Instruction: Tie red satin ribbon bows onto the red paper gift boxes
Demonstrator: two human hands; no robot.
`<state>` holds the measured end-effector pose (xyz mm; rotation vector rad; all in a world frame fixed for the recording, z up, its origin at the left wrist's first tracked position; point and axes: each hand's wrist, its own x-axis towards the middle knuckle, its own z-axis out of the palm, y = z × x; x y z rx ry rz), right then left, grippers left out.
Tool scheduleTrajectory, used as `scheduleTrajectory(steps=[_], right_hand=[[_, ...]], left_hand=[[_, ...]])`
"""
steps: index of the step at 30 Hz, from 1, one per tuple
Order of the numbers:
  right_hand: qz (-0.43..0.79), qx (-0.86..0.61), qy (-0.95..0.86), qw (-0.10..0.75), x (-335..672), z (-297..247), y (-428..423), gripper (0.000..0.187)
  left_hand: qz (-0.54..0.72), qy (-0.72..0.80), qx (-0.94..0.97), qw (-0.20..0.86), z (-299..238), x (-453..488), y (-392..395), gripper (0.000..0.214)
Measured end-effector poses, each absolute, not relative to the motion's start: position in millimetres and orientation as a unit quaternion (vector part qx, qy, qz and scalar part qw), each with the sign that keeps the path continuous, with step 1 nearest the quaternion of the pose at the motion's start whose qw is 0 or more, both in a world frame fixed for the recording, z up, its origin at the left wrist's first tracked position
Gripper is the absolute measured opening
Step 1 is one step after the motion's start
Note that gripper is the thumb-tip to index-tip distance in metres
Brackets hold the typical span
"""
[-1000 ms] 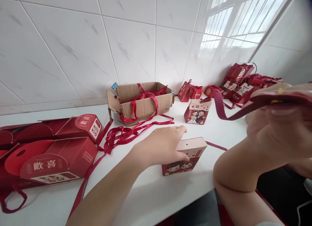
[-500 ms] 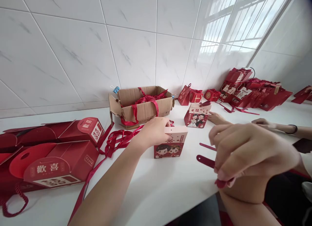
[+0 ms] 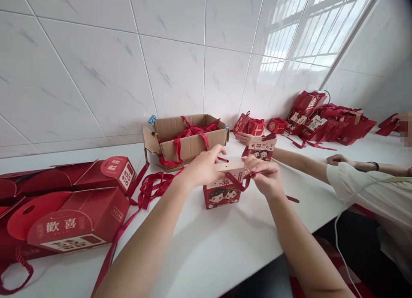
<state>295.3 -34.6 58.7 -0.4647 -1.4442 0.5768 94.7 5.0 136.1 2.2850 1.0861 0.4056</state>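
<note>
A small red-and-cream gift box (image 3: 222,198) with two cartoon faces stands upright on the table in front of me. My left hand (image 3: 206,166) grips its cream top edge from the left, some fingers hidden behind it. My right hand (image 3: 264,174) is closed on a dark red strap (image 3: 238,183), which loops across the upper right of the box front. A small, thin, shiny piece shows at the right fingertips, too small to name. Another dark red strap (image 3: 292,199) lies on the table beyond my right wrist.
A cardboard carton (image 3: 193,149) of red ribbon stands by the tiled wall. Large red boxes (image 3: 80,223) lie at left, beside loose ribbon (image 3: 151,186). A co-worker's arm (image 3: 299,162) reaches behind another cartoon gift box (image 3: 262,148). Red gift boxes (image 3: 331,122) are piled at far right.
My right hand has moved left and away from me, bringing the strap to the box top. My left hand still holds the box. The co-worker's arm has reached further left behind the other box.
</note>
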Motion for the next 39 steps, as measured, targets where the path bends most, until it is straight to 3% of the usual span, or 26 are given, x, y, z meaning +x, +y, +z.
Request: scheduleTrajectory(steps=[7, 12, 17, 22, 28, 34, 39], right_hand=[[0.314, -0.236, -0.621, 0.678, 294, 53, -34, 0.008], [0.403, -0.255, -0.619, 0.624, 288, 51, -34, 0.005], [0.401, -0.259, -0.648, 0.593, 287, 55, -41, 0.009], [0.41, -0.142, -0.621, 0.652, 298, 58, -42, 0.004], [0.365, -0.179, -0.506, 0.761, 311, 53, -31, 0.001], [0.36, -0.305, -0.566, 0.675, 293, 50, -31, 0.006], [0.197, -0.458, -0.625, 0.601, 280, 42, -28, 0.006]], left_hand=[[0.159, 0.391, 0.839, 0.344, 134, 94, 12, 0.049], [0.161, 0.38, 0.848, 0.334, 129, 94, 17, 0.031], [0.205, 0.357, 0.853, 0.321, 130, 93, 18, 0.022], [0.217, 0.381, 0.835, 0.331, 128, 94, 20, 0.019], [0.212, 0.399, 0.823, 0.345, 124, 95, 24, 0.015], [0.222, 0.394, 0.825, 0.338, 122, 97, 26, 0.02], [0.245, 0.419, 0.829, 0.279, 120, 98, 26, 0.019]])
